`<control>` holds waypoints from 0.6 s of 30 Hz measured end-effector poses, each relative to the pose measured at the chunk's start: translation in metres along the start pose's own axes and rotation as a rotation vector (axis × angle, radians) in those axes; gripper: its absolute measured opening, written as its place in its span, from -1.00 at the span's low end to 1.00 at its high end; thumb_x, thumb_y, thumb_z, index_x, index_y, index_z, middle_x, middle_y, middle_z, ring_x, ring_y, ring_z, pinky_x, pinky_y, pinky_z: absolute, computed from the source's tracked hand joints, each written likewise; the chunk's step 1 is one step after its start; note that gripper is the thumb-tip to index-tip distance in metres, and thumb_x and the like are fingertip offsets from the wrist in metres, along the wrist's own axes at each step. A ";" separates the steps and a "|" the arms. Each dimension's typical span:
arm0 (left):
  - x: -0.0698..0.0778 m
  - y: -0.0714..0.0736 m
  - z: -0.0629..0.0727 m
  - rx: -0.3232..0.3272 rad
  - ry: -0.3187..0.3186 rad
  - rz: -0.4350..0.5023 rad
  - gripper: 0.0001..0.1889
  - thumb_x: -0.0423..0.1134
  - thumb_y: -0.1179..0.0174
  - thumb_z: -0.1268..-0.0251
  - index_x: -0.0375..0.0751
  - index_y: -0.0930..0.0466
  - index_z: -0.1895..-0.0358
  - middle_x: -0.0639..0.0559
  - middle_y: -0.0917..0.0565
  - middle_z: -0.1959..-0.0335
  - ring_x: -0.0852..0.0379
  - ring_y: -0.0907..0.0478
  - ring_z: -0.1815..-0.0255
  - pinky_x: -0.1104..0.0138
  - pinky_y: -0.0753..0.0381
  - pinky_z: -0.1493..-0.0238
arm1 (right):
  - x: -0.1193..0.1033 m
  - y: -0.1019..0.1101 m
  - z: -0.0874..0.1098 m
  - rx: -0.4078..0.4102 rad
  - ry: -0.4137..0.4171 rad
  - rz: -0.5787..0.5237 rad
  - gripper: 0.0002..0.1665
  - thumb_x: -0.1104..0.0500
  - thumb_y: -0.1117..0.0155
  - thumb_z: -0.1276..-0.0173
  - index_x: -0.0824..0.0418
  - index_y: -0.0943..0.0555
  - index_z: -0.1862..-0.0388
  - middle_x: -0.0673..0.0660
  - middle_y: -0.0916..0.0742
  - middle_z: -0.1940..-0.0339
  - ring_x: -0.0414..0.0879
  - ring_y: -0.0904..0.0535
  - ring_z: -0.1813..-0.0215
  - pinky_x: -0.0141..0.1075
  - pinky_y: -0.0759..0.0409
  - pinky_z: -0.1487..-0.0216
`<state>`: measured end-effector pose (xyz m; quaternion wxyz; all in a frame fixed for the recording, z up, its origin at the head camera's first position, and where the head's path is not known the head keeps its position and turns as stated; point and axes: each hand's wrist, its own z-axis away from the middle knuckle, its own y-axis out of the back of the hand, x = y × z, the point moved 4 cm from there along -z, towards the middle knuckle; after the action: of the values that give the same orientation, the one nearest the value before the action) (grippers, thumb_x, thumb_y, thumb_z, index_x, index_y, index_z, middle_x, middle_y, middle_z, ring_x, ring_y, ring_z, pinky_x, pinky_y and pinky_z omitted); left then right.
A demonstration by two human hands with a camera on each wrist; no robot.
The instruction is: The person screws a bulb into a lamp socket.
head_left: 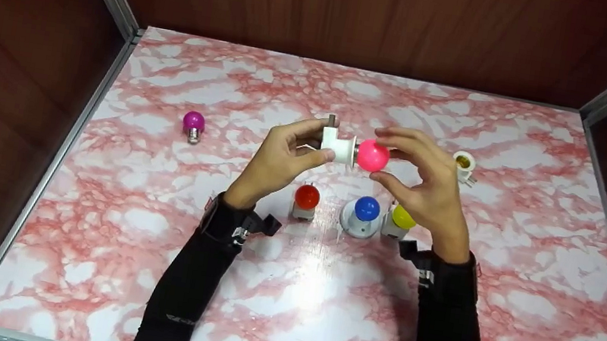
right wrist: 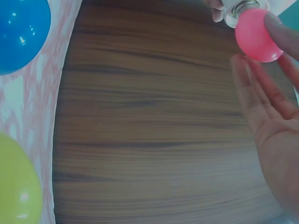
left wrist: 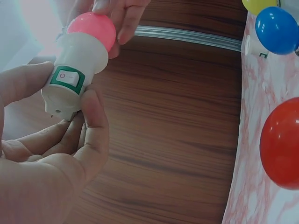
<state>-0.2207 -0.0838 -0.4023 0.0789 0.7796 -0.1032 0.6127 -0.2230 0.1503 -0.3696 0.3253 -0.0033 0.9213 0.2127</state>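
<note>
Raised over the table, my left hand (head_left: 282, 152) grips a white plug-in lamp socket (head_left: 340, 147) between thumb and fingers, its plug prongs pointing away from me. In the left wrist view a switch with a green surround (left wrist: 67, 77) shows on the socket's side. A pink light bulb (head_left: 373, 155) sits at the socket's mouth, with some of its metal screw base showing between them. My right hand (head_left: 428, 180) holds the bulb's round end with thumb and fingertips. In the right wrist view the thumb (right wrist: 282, 32) lies against the pink globe.
Below the hands stand red (head_left: 307, 197), blue (head_left: 367, 209) and yellow (head_left: 403, 217) bulbs in white sockets. A loose purple bulb (head_left: 194, 123) lies at left; a bulbless white socket (head_left: 465, 166) lies at right. Brown wood-grain panels (head_left: 362, 17) wall the marbled table (head_left: 146, 219).
</note>
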 end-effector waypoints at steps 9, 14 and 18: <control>0.003 -0.002 0.000 0.012 -0.060 -0.035 -0.42 -0.45 -0.40 -0.34 -0.44 -0.52 -0.41 -0.33 -0.67 -0.31 0.13 -0.67 -0.11 0.43 -0.77 -0.07 | 0.004 0.001 0.002 0.001 -0.022 -0.014 -0.46 0.57 -0.59 -0.06 0.42 -0.72 -0.08 0.38 -0.80 -0.08 -0.20 -0.76 -0.16 -0.44 -0.78 -0.18; 0.003 -0.002 0.000 0.015 -0.085 -0.067 -0.41 -0.44 -0.45 -0.29 -0.40 -0.54 -0.39 -0.36 -0.68 -0.28 0.10 -0.68 -0.14 0.42 -0.76 -0.08 | 0.008 0.000 0.005 -0.009 -0.085 -0.036 -0.47 0.55 -0.53 -0.16 0.43 -0.70 -0.15 0.37 -0.81 -0.04 -0.27 -0.77 -0.09 -0.45 -0.78 -0.18; 0.003 -0.002 0.000 0.013 -0.104 -0.084 -0.42 -0.43 -0.46 -0.29 -0.39 -0.56 -0.38 -0.35 -0.69 -0.27 0.10 -0.68 -0.13 0.41 -0.77 -0.09 | 0.010 -0.001 0.006 -0.018 -0.122 -0.049 -0.49 0.54 -0.50 -0.21 0.44 -0.68 -0.17 0.40 -0.80 -0.04 -0.31 -0.77 -0.07 -0.49 -0.77 -0.18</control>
<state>-0.2192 -0.0824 -0.3995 0.0938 0.8146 -0.0703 0.5681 -0.2275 0.1531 -0.3801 0.3861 -0.0159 0.8975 0.2126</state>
